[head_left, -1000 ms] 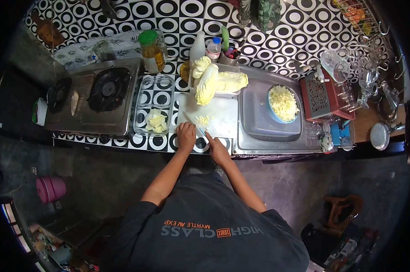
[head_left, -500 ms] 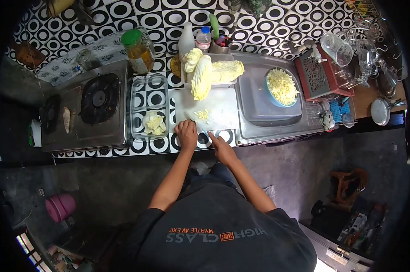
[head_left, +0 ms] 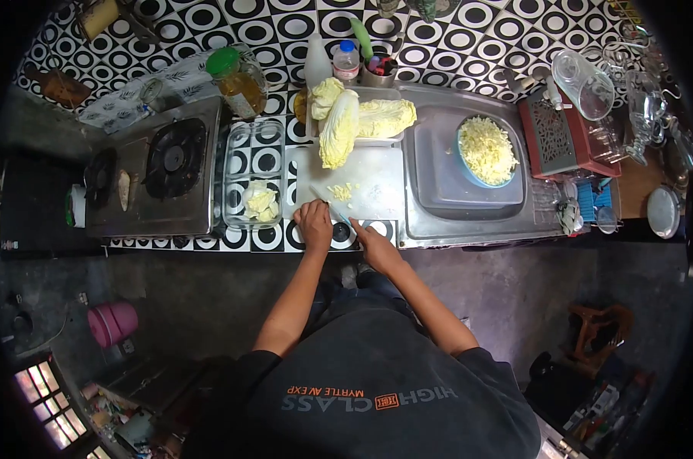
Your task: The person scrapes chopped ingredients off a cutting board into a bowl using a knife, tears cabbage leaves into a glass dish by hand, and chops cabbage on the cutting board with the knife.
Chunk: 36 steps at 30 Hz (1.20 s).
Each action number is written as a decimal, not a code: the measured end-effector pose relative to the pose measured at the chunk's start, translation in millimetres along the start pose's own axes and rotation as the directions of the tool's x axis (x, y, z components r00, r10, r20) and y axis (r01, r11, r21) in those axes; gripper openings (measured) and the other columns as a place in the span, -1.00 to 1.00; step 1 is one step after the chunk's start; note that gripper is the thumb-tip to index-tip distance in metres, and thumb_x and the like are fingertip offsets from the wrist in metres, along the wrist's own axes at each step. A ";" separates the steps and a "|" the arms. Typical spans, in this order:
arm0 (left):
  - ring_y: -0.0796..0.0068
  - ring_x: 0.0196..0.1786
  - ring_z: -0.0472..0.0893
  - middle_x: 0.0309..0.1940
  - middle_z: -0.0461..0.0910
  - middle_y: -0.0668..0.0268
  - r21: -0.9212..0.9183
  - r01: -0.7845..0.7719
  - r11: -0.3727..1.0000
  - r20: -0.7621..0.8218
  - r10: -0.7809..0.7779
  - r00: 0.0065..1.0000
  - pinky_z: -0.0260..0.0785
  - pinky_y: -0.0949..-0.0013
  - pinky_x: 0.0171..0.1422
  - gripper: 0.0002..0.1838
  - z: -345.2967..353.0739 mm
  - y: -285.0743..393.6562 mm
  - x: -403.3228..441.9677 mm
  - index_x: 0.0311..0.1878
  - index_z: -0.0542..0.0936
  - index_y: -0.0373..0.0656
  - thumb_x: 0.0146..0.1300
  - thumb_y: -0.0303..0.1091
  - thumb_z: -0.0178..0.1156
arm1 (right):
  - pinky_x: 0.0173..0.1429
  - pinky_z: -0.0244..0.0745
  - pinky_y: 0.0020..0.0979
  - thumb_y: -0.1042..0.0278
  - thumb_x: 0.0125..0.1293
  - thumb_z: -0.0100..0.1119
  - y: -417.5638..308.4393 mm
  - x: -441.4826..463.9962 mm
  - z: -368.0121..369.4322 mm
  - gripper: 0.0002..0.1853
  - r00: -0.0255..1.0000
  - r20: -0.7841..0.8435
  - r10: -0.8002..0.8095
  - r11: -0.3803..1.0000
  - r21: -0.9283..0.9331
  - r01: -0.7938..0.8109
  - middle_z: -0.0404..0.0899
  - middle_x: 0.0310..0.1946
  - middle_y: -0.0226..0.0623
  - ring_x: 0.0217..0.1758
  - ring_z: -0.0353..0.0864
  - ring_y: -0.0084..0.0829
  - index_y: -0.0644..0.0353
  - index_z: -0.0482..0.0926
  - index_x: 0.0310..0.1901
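Observation:
My right hand (head_left: 373, 243) grips a knife (head_left: 342, 213) at the front edge of the white cutting board (head_left: 377, 172). The blade points up and left across the board. Beside it, my left hand (head_left: 314, 222) presses down with curled fingers at the board's front left; what lies under them is hidden. Small chopped pale-yellow pieces (head_left: 340, 191) lie just beyond the blade. Whole napa cabbages (head_left: 339, 131) rest in a tray behind the board, one leaning over its edge. Left of my left hand, cut cabbage pieces (head_left: 260, 203) sit in a clear glass dish (head_left: 229, 164).
A blue bowl (head_left: 469, 170) heaped with chopped cabbage stands on an upturned grey tub (head_left: 438, 180) in the sink at right. A gas stove (head_left: 197, 218) is at left. Bottles, a green-lidded jar (head_left: 243, 92) and a utensil cup line the tiled wall. Glassware hangs at far right.
The view has shifted slightly. Both hands stay at nearly the same spot on the board, and the knife remains in my right hand.

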State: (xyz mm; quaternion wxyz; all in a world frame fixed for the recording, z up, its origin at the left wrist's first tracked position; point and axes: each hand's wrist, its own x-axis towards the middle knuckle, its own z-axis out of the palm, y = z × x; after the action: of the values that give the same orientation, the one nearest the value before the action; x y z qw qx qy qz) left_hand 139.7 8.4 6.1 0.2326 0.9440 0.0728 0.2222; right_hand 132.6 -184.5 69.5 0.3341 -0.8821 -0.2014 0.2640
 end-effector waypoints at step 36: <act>0.26 0.00 0.58 -0.15 0.67 0.34 0.084 0.126 0.988 -0.074 -0.120 0.990 0.30 0.15 0.22 -0.87 4.3 23.8 -2.2 -0.20 0.68 -0.16 0.17 -0.51 0.27 | 0.02 0.60 0.06 0.63 0.26 0.05 9.4 21.7 -4.8 -0.15 0.984 0.094 -0.149 0.984 -0.080 0.157 0.55 -0.03 0.37 -0.10 0.68 0.28 0.22 0.02 0.60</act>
State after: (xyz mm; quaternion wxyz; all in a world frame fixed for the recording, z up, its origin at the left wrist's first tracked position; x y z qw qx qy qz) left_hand 140.6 -14.8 13.1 0.2013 0.9389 0.1486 0.2364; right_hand 154.1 -181.8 58.9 0.3056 -0.8654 -0.2942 0.2668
